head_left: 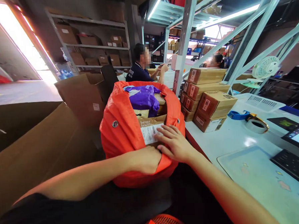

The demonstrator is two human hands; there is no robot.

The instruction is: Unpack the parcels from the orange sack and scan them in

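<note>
A large orange bag with metal eyelets stands with its mouth gaping in front of me. Inside it are a purple plastic parcel and a brown cardboard package bearing a white shipping label. My left hand is closed on the bag's near rim, its fingertips hidden behind the fabric. Spread fingers of my right hand rest against the labelled package and the rim, holding nothing.
Open cardboard cartons stand at left. On the white table at right are stacked boxes, tape rolls, a keyboard and a fan. A co-worker sits beyond the bag, near a metal rack post.
</note>
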